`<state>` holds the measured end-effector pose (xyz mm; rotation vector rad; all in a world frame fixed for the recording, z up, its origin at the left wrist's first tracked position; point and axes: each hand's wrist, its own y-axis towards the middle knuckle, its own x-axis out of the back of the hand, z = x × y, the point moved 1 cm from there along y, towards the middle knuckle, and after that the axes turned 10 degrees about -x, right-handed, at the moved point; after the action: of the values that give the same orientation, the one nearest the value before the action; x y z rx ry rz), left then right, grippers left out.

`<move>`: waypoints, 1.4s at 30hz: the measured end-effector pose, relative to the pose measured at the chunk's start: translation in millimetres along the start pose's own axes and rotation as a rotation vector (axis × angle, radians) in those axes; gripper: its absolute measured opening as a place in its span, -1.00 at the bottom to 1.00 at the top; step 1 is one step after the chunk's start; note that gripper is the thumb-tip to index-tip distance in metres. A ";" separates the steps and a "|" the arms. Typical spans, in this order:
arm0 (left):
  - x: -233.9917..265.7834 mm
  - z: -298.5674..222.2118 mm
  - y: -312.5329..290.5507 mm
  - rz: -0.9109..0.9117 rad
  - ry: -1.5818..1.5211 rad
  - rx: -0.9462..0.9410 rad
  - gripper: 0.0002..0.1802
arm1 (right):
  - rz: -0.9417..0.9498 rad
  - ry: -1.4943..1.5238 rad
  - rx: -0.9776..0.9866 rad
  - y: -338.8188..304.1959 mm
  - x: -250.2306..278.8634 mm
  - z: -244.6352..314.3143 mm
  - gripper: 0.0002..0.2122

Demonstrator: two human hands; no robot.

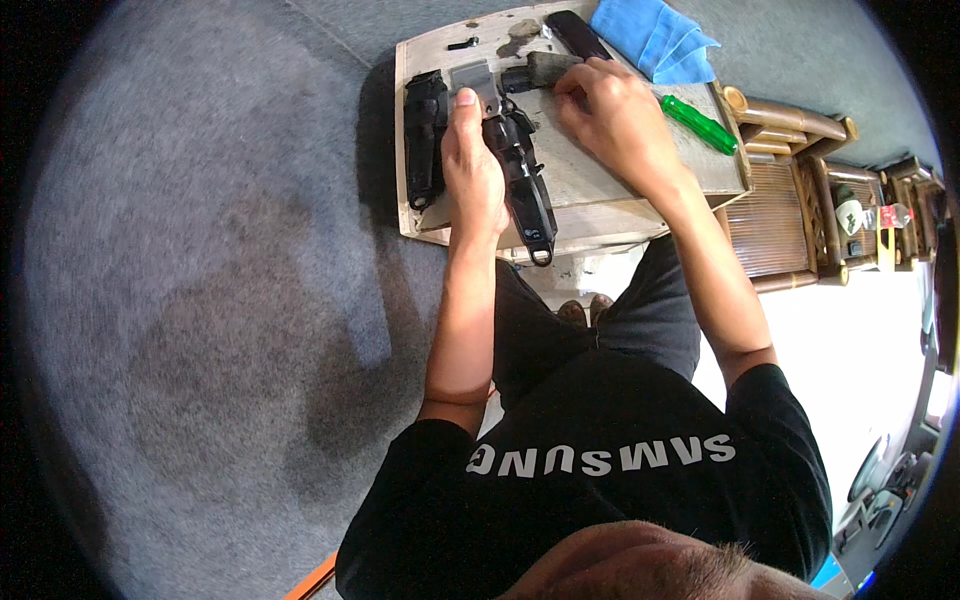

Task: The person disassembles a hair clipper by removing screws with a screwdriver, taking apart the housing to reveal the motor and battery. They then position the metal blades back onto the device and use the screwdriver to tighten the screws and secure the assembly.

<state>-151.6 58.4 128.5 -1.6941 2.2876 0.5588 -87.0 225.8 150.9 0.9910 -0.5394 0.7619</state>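
Observation:
My left hand (474, 165) is closed around a long black device (530, 195) with a loop at its lower end. Its thumb presses on a silver block (472, 75) at the device's far end. A little to the right, the bent fingers of my right hand (622, 122) pinch a dark grey, flat piece (546, 70) with a black end that reaches toward the silver block; I cannot make out its kind. Left of my left hand lies a long black casing (425, 140). Past my right hand is a green screwdriver handle (700, 124).
All this is on a pale wooden tabletop (590, 195). A small black screw (463, 44), a dark elongated object (578, 36) and a folded blue cloth (650, 40) lie along its far side. Bamboo furniture (775, 205) stands close on the right; grey carpet (220, 300) stretches left.

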 end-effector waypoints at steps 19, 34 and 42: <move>-3.9 -1.1 -1.5 0.062 0.233 -0.122 -0.41 | 0.082 0.480 0.044 5.3 31.5 58.6 -0.90; -6.9 2.8 0.7 0.074 0.291 -0.289 -0.46 | 0.491 0.936 -0.381 27.8 7.2 50.5 -0.83; -10.2 -7.6 -0.8 0.024 0.223 -0.125 -0.44 | 0.503 1.006 -0.424 19.0 20.4 54.3 -0.84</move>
<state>-147.5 63.7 139.4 -1.8750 2.4763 0.5536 -92.5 190.4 200.3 -0.0060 -0.0358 1.3932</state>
